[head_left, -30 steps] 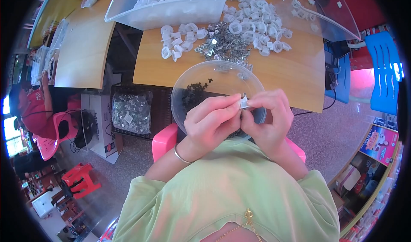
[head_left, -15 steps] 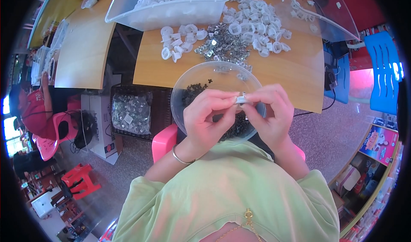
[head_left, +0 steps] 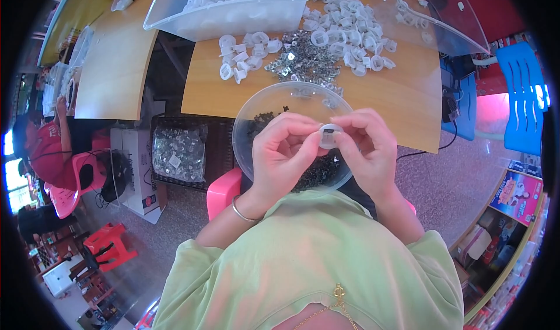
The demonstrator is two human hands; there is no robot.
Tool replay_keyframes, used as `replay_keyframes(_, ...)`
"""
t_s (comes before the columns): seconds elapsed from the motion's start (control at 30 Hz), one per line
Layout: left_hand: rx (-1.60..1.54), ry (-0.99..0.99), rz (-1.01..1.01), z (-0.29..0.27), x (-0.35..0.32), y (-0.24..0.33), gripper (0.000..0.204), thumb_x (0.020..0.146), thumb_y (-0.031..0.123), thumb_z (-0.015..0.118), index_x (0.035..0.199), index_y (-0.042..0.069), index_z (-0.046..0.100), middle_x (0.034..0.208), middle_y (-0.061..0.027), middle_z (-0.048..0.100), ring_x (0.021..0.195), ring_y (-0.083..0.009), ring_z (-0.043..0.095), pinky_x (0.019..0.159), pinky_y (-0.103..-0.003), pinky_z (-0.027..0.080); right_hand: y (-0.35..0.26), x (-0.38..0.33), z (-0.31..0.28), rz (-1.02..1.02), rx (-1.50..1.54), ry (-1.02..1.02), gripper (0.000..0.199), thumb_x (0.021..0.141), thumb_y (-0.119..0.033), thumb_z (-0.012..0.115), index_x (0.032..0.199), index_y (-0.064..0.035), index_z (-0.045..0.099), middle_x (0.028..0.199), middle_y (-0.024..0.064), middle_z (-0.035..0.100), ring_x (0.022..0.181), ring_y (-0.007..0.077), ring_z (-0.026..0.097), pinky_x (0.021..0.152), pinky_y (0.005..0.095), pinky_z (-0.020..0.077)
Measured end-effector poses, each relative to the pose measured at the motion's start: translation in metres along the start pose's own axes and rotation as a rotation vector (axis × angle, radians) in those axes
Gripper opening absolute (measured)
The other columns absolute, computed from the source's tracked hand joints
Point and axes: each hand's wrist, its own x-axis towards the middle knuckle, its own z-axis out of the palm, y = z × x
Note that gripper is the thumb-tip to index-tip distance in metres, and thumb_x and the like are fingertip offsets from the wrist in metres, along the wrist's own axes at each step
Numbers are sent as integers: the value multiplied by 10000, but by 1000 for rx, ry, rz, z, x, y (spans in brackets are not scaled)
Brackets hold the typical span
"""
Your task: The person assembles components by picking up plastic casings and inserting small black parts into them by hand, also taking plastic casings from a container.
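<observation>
Between the fingertips of my left hand (head_left: 286,154) and my right hand (head_left: 368,150) is a small round white plastic part (head_left: 330,136) with a dark slot in its face. Both hands pinch its rim, one from each side. They hover over a clear round tub (head_left: 248,103) that holds small dark pieces (head_left: 319,174). Past the tub lies a heap of small shiny metal pieces (head_left: 304,58) on the wooden table. White plastic parts (head_left: 350,35) like the held one are piled beside the metal, with a smaller group (head_left: 242,57) to its left.
A translucent bin (head_left: 233,21) of white parts stands at the table's far side. At the left, a bag of metal pieces (head_left: 179,153) sits in a dark crate. A pink chair arm (head_left: 224,194) is beside my left forearm. Another person in red (head_left: 51,155) sits at far left.
The white part has been tilted, so its round face with the slot now shows instead of its edge. Both hands stay over the tub, with fingers slightly shifted.
</observation>
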Motion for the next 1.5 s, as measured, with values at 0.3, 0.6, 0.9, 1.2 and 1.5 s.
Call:
replay_keyframes(0.3, 221, 22, 130, 3, 0, -2, 110, 778, -80, 616, 883, -66, 586, 981, -124, 555, 848, -153, 618, 720, -244, 569, 0, 2, 5, -100, -190, 85, 194, 710, 41, 664, 894, -9, 632, 805, 62, 576, 673, 113, 620, 597, 224, 520)
replay_keyframes(0.6, 735, 37, 536, 5, 1, 0, 159, 682, -53, 705, 799, -10, 607, 887, -128, 624, 728, -220, 626, 599, -269, 524, 3, -1, 8, -190, -316, 142, 247, 650, 62, 668, 875, -38, 647, 754, 49, 547, 596, 101, 585, 530, 218, 492)
replay_keyframes(0.9, 549, 79, 377, 2, -3, -6, 142, 711, -66, 679, 818, -24, 596, 890, -132, 605, 741, -185, 634, 626, -246, 543, 4, 1, 5, -223, -287, 77, 317, 675, 86, 659, 961, -50, 663, 782, 48, 558, 626, 101, 583, 552, 219, 490)
replay_keyframes(1.2, 225, 47, 185, 2, 1, -2, 220, 749, -103, 628, 955, -47, 578, 1002, -112, 570, 868, -164, 633, 732, -245, 561, 4, 0, 5, -169, -178, 23, 328, 711, 94, 662, 1006, -52, 661, 848, 56, 571, 713, 113, 594, 597, 222, 494)
replay_keyframes(1.5, 437, 25, 319, -6, 4, -2, 293, 688, -96, 678, 966, -26, 616, 921, -106, 624, 787, -147, 637, 657, -244, 563, -4, -2, 4, -227, -312, -35, 414, 694, 83, 693, 1072, -83, 658, 882, 45, 566, 728, 113, 590, 612, 232, 500)
